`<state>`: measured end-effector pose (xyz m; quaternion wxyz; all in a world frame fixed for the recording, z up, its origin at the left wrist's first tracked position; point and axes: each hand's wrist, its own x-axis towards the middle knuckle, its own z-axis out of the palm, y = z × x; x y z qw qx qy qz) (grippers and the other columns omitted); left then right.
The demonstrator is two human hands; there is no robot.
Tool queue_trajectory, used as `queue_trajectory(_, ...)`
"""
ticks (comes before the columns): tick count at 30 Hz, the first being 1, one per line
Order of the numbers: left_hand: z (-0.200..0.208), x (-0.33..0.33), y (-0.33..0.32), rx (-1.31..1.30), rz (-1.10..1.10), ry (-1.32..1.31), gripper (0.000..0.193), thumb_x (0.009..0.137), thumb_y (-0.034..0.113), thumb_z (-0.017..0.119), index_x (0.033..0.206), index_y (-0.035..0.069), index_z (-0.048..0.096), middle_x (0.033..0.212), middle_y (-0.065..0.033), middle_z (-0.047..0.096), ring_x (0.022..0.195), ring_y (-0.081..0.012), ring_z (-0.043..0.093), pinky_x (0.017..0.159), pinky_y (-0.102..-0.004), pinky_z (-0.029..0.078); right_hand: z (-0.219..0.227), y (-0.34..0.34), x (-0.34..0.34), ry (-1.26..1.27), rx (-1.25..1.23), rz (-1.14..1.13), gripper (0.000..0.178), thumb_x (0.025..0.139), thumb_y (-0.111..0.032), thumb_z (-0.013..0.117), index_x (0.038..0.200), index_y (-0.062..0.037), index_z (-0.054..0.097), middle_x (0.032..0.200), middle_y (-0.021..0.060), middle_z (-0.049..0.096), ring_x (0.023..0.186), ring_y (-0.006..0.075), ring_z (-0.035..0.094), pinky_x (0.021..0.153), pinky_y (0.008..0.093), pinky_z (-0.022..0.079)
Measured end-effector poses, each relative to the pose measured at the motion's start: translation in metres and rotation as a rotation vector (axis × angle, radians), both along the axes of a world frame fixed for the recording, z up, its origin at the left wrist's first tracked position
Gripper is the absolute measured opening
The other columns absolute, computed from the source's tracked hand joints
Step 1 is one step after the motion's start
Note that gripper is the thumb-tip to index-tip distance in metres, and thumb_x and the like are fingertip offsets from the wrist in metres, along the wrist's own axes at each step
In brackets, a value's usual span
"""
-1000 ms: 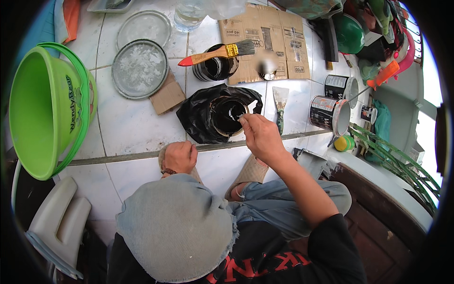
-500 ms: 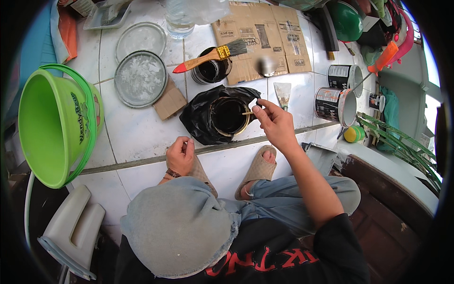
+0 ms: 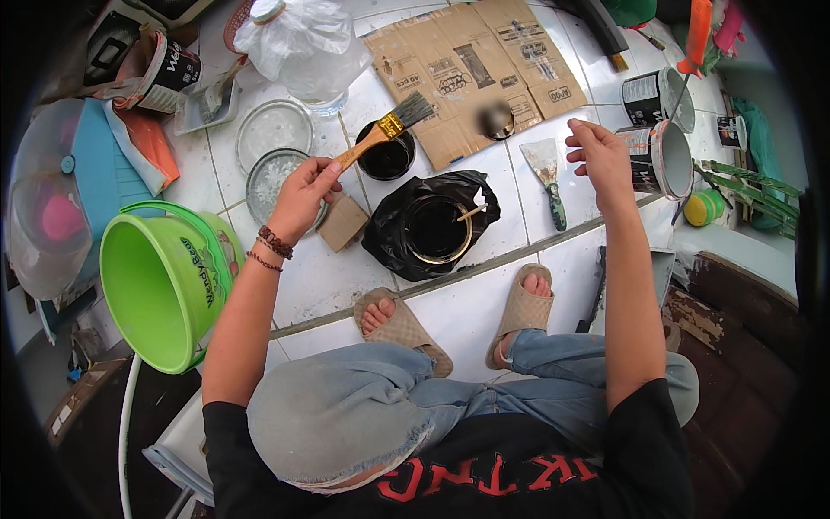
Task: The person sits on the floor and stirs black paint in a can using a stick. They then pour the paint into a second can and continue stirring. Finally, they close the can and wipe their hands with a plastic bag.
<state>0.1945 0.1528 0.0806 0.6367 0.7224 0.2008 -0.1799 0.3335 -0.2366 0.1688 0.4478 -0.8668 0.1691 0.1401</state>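
Observation:
My left hand [image 3: 305, 195] is closed around the wooden handle of a paintbrush [image 3: 391, 126]. The brush's dark bristles point up and right, above an open can [image 3: 386, 159] that is black inside. Nearer me, an open paint can [image 3: 469, 235] of black paint sits in a crumpled black plastic bag [image 3: 386, 233]. A thin stick [image 3: 471, 213] leans over that can's right rim. My right hand [image 3: 603, 160] is raised with nothing visible in it, fingers bent and partly apart. It is between a putty knife [image 3: 541, 161] and a paint can lying on its side [image 3: 668, 158].
Flattened cardboard [image 3: 471, 69] lies at the back, with a small blurred round tin [image 3: 496, 121] on it. Two round lids [image 3: 275, 128] and a cardboard piece [image 3: 343, 223] lie left of the cans. A green bucket [image 3: 160, 290] stands at left; a large water bottle [image 3: 303, 52] stands behind.
My left hand has come up from beside my knee and taken hold of the paintbrush handle. My right hand has let go of the stick and moved right. The view has shifted.

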Motion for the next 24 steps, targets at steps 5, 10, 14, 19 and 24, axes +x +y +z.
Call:
queue_trajectory(5, -0.003, 0.0, 0.012, -0.194, 0.02, 0.107, 0.029, 0.105, 0.031, 0.054, 0.103, 0.004, 0.065, 0.082, -0.0022, 0.066, 0.073, -0.0101, 0.061, 0.065, -0.0235, 0.045, -0.014, -0.008, -0.024, 0.103, 0.205, -0.05, 0.041, 0.093, -0.033, 0.069, 0.118, 0.0, 0.07, 0.095, 0.0078, 0.07, 0.075, 0.0128, 0.063, 0.063, 0.0268, 0.049)
queue_trajectory(10, 0.011, 0.002, 0.009, -0.323, 0.059, 0.067, 0.029, 0.105, 0.031, 0.054, 0.104, 0.004, 0.063, 0.083, -0.0024, 0.065, 0.072, -0.0108, 0.059, 0.067, -0.0244, 0.044, -0.02, -0.01, -0.046, 0.099, 0.293, -0.114, 0.038, 0.093, -0.032, 0.069, 0.114, -0.0006, 0.071, 0.09, 0.0055, 0.07, 0.074, 0.0115, 0.062, 0.063, 0.0263, 0.049)
queue_trajectory(14, 0.054, 0.01, -0.013, -0.418, -0.004, 0.045, 0.027, 0.103, 0.03, 0.058, 0.109, 0.004, 0.062, 0.08, -0.0014, 0.063, 0.07, -0.0102, 0.057, 0.067, -0.0246, 0.044, -0.008, 0.031, -0.076, -0.009, 0.429, -0.002, 0.026, 0.099, -0.022, 0.066, 0.113, -0.0017, 0.071, 0.088, 0.0023, 0.069, 0.073, 0.0059, 0.059, 0.063, 0.0211, 0.047)
queue_trajectory(19, 0.113, 0.042, -0.085, -0.485, -0.288, 0.123, 0.026, 0.102, 0.027, 0.061, 0.115, 0.004, 0.059, 0.082, -0.0025, 0.066, 0.07, -0.0081, 0.058, 0.066, -0.0224, 0.045, 0.028, 0.075, -0.105, -0.195, 0.597, 0.215, 0.03, 0.101, -0.018, 0.064, 0.122, 0.0032, 0.066, 0.106, 0.0078, 0.065, 0.088, 0.0088, 0.061, 0.076, 0.024, 0.051)
queue_trajectory(24, 0.115, 0.058, -0.145, -0.604, -0.482, 0.231, 0.026, 0.104, 0.028, 0.058, 0.116, 0.005, 0.058, 0.086, -0.0042, 0.069, 0.07, -0.0066, 0.057, 0.065, -0.0204, 0.045, 0.035, 0.06, -0.096, 0.097, 0.932, -0.028, 0.036, 0.105, -0.024, 0.058, 0.126, 0.0047, 0.062, 0.104, 0.0075, 0.068, 0.092, 0.0106, 0.062, 0.084, 0.0265, 0.051)
